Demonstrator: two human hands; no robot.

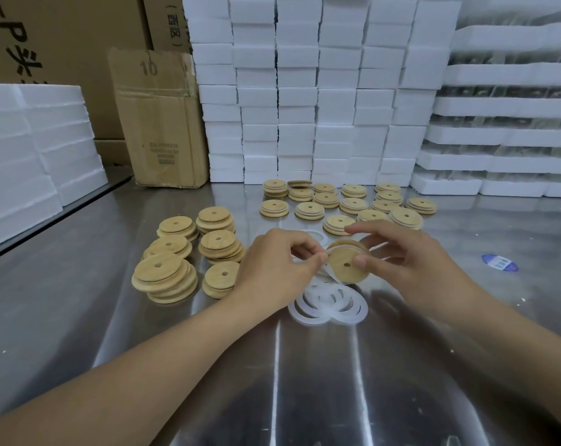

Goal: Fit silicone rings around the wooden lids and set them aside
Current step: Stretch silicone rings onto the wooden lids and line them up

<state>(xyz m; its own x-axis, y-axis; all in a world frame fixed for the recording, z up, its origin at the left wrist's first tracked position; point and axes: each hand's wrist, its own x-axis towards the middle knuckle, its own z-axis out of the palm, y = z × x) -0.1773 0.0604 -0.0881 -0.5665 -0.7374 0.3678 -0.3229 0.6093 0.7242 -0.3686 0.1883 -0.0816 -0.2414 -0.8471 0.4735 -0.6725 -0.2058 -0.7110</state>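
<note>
My right hand (401, 255) holds a round wooden lid (343, 268) with a centre hole, tilted up above the table, thumb on its face. My left hand (276, 262) pinches a white silicone ring (325, 252) at the lid's left edge. The ring lies partly around the lid. Below the hands, several loose silicone rings (329, 305) lie overlapping on the steel table (305, 381). To the left stand several stacks of bare wooden lids (165, 275). Behind the hands, several lids with white rings (353, 204) sit in rows.
White foam boxes (321, 91) are stacked high along the back and right. More foam slabs (31, 149) sit at the left. A worn cardboard box (163, 123) stands at the back left. A blue sticker (499, 263) lies on the table to the right.
</note>
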